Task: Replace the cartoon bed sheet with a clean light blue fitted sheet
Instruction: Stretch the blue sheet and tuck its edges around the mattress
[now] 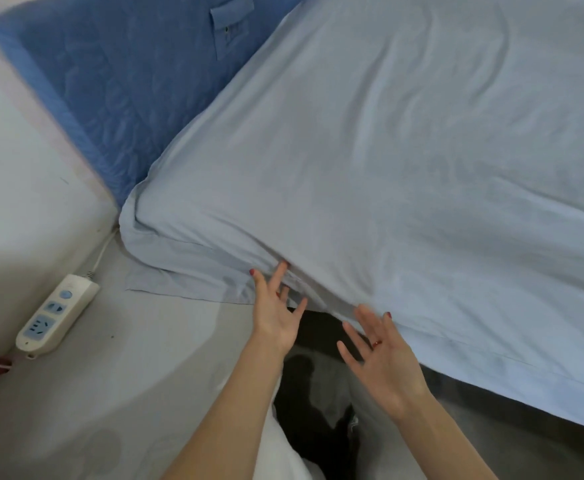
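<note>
Both hands splayed, gripping nothing: left hand [276,313] touches the light blue cotton fitted sheet [387,168] hem; right hand [384,355] just below. Best tuck hem under evenly, smoothing outward.

Light blue sheet [404,161], darker quilted blue headboard [117,84], white-and-blue power strip [56,313].

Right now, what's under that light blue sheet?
The sheet drapes over the bed, hiding the mattress. Only a dark side shows below its hem near the hands. Behind it stands a blue quilted headboard.
</note>
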